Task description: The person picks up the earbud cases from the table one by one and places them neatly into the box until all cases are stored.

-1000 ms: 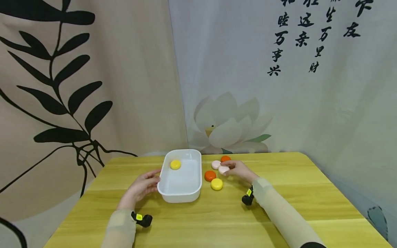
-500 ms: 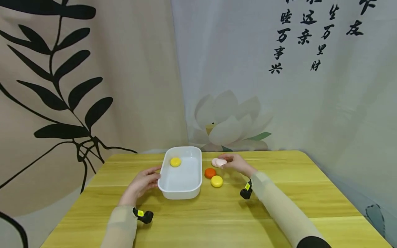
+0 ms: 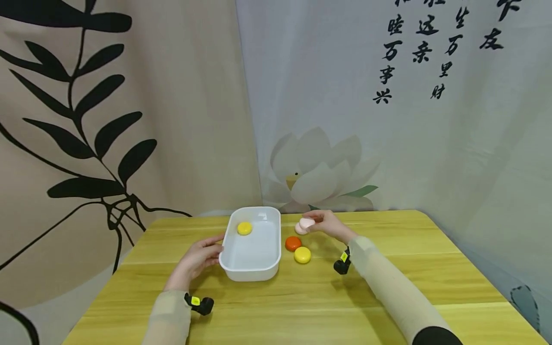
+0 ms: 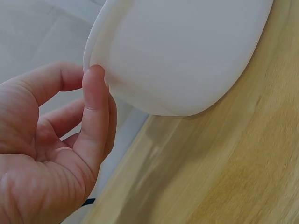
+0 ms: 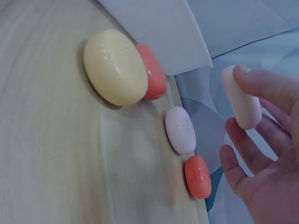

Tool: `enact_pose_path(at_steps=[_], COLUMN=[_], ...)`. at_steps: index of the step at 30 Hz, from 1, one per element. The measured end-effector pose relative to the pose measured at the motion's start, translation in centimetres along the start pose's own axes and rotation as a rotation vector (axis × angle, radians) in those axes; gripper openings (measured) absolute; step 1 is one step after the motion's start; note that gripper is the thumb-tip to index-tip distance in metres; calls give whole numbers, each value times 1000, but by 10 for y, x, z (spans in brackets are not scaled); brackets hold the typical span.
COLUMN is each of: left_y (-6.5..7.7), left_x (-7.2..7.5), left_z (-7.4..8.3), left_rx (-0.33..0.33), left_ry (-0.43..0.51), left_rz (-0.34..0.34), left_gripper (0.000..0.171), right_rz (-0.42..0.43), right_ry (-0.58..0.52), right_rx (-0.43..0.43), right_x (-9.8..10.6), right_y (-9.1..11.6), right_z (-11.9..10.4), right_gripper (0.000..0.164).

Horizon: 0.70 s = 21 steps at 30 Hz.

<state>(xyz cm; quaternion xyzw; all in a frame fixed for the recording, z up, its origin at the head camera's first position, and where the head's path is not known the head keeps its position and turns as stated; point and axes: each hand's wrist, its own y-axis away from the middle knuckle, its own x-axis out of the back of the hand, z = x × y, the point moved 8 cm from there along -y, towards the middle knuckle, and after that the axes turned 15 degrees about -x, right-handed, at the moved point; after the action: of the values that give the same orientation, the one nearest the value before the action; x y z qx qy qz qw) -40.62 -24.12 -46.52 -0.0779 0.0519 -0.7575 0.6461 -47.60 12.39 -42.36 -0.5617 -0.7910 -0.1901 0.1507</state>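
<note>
White and glossy, a rectangular tray with rounded corners (image 3: pixel 254 250) is sitting near the far edge of a yellowish wood-grain tabletop (image 3: pixel 258 311), and we are gripping its left rim with our left hand (image 3: pixel 200 258), the thumb and curled fingers closing on the edge. Inside the tray, toward the far end, a round, smooth yellow piece (image 3: pixel 244 228) is lying on the floor. With our right hand (image 3: pixel 329 225) we are pinching a pale pink, rounded disc (image 3: pixel 307 223) between thumb and fingers, and in the right wrist view it is hanging clear of the wood, tilted on edge. Near it on the table, a second pale pink disc (image 5: pixel 180 130) is resting flat, and just beyond that one a rounded orange disc (image 5: pixel 198 177) is showing in the right wrist view. Closer to us, to the right of the tray, another orange disc (image 3: pixel 293 244) is lying just beside a thick yellow disc (image 3: pixel 303 255); whether these two are touching we cannot tell. We are wearing beige sleeves (image 3: pixel 396 287). Behind the table, pale cloth is hanging, showing a black leaf print (image 3: pixel 109 86), a faint lotus (image 3: pixel 315 184) and dark brush-written characters (image 3: pixel 421 51).
</note>
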Motion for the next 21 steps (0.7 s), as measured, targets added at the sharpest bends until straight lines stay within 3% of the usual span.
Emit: enact_pose_path(at_steps=[21], left_y=[0], left_x=[0], left_z=[0], left_rx=[22], left_ry=[-1], left_rz=[10], left_gripper=[55], right_rz=[-21], right_ry=[-40], right_rx=[96], right_x=[19], right_y=[5], right_z=[-10], right_gripper=[46])
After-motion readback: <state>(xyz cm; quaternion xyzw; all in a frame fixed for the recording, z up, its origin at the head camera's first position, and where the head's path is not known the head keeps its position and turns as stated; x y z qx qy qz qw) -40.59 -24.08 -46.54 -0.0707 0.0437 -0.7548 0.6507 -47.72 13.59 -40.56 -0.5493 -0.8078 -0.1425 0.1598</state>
